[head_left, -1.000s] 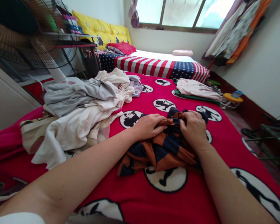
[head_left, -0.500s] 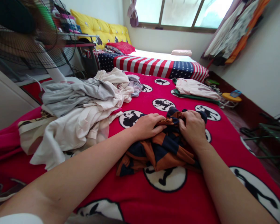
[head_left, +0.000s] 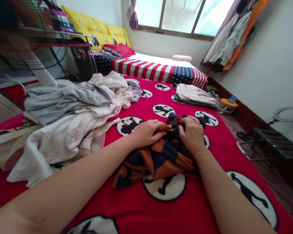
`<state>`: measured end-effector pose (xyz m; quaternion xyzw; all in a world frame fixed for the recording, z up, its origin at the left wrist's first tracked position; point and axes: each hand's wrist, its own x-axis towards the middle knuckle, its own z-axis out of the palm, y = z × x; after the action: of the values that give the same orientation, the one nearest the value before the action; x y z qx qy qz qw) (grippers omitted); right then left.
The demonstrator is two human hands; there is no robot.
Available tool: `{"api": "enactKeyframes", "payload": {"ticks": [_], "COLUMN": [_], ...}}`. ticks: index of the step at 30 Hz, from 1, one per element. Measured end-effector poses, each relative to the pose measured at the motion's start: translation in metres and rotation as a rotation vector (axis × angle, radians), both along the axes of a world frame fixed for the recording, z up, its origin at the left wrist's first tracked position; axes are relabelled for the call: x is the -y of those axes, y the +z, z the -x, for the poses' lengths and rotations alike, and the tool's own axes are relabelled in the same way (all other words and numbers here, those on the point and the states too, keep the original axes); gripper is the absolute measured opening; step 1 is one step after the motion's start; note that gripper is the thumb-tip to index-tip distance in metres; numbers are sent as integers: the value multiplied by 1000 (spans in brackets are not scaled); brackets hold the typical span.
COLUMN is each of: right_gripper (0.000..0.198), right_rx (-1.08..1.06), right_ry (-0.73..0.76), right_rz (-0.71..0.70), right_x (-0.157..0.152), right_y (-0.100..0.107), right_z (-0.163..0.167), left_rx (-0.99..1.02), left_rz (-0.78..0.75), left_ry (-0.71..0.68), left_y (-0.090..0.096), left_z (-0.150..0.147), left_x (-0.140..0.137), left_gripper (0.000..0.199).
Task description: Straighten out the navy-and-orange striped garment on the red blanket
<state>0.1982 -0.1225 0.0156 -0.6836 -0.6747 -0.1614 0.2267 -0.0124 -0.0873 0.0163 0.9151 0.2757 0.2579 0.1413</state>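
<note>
Both hands bunch the striped garment (head_left: 158,157): left hand (head_left: 144,132) and right hand (head_left: 190,134) clench its upper edge, fingertips buried in folds. Garment type indeterminate; red blanket (head_left: 205,195) beneath.

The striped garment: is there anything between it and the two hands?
Nothing visible. The left hand and right hand both grip the bunched upper edge of the striped garment directly, on the red blanket. The clothes pile lies apart, to the left.

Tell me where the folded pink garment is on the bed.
The folded pink garment lies far right on the red blanket, atop a green one, beyond the right hand.
</note>
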Motion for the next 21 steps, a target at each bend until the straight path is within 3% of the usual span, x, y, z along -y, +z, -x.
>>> {"api": "enactKeyframes", "payload": {"ticks": [21], "right_gripper": [15], "right_rx": [1], "right_ry": [-4], "right_rz": [-16], "right_x": [-2], "right_y": [-2], "right_z": [-2], "left_rx": [-21], "left_rz": [11], "left_ry": [6], "left_y": [1], "left_z": [-1], "left_x": [1], "left_gripper": [31]}}
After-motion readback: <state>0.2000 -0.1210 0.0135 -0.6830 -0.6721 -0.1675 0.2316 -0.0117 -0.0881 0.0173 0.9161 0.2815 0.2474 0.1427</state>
